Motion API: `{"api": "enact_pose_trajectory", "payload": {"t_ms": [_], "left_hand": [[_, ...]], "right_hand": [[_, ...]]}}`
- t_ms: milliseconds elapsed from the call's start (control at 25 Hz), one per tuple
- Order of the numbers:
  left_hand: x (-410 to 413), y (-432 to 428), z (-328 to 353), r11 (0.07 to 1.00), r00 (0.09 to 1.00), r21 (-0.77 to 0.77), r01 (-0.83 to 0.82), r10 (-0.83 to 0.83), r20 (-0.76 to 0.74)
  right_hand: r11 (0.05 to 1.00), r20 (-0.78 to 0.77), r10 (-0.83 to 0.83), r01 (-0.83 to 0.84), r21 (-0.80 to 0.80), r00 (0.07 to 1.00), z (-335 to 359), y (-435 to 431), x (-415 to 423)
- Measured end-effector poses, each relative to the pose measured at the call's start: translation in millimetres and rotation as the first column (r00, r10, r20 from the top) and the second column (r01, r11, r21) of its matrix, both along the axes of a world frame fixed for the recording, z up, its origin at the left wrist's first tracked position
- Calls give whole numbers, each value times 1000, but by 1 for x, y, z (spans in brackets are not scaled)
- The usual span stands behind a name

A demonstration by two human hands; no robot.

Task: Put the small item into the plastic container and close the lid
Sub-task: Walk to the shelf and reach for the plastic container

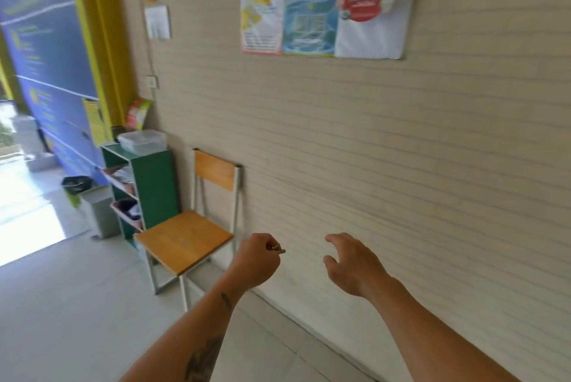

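Both forearms reach forward in the lower half of the view, over a pale tiled floor and in front of a beige wall with horizontal lines. The left hand is closed into a loose fist, and its fingers grip a small item that sticks out on the right side of the fist; it looks metallic and a little blurred, so I cannot tell exactly what it is. The left forearm has dark tattoos. The right hand is near the left one but apart from it, and holds nothing: its fingers are open and curved, the thumb spread away from the others.

The plastic container is far from both hands. It is clear, its lid is on, and it rests on the top of a green shelf unit that stands against the wall, close to the left corner of the room. The lower shelves of this unit hold some objects, too blurred to name. Just beside the shelf unit, on its right, stands a chair with a wooden seat, a wooden backrest and a metal frame; its seat is bare. To the left of the shelf unit a grey bin stands on the floor. High on the wall hang three posters side by side.
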State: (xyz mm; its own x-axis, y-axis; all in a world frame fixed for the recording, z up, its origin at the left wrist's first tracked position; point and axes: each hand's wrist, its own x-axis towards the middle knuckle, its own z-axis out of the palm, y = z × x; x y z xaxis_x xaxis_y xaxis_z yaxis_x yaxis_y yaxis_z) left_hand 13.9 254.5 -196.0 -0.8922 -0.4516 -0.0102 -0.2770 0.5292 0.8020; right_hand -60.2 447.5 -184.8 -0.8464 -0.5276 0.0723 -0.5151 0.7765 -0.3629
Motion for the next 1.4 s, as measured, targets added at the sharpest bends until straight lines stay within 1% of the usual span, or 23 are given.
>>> {"api": "enact_pose_trajectory", "payload": {"t_ms": [160,320,440,600,680,800,920,1040,1080,1240,1400], "left_hand": [[-17,-87,0,994,993,-32,-108,109,35],[-52,-171,0,977,978,-52,-206,208,32],[-91,-234,5,965,965,-66,-253,257,61],[-127,-317,17,932,933,-72,-356,359,24],[-138,-358,19,916,919,-71,-394,395,5],[-144,-429,13,903,905,-56,-426,426,-14],[-142,-512,5,908,909,-26,-418,417,-27],[-129,-602,3,916,916,-8,-400,400,10],[-124,-630,4,917,917,-18,-398,399,21],[-106,-739,19,907,912,-138,-399,408,47],[-108,-833,22,903,907,-114,-413,420,42]], "right_hand": [[995,37,101,-101,2,994,-2,-94,-41],[986,51,164,-164,5,985,-6,-177,-98],[979,83,205,-205,1,975,-5,-243,-155],[963,79,268,-269,1,960,9,-335,-213],[954,76,296,-298,15,952,11,-380,-228],[944,68,325,-327,33,943,13,-458,-237],[939,55,341,-342,16,939,9,-541,-233],[945,58,327,-328,10,943,7,-631,-216],[946,61,324,-325,6,944,7,-659,-209],[941,71,340,-339,-15,938,10,-776,-190],[936,76,352,-352,-15,933,8,-879,-192]]}}
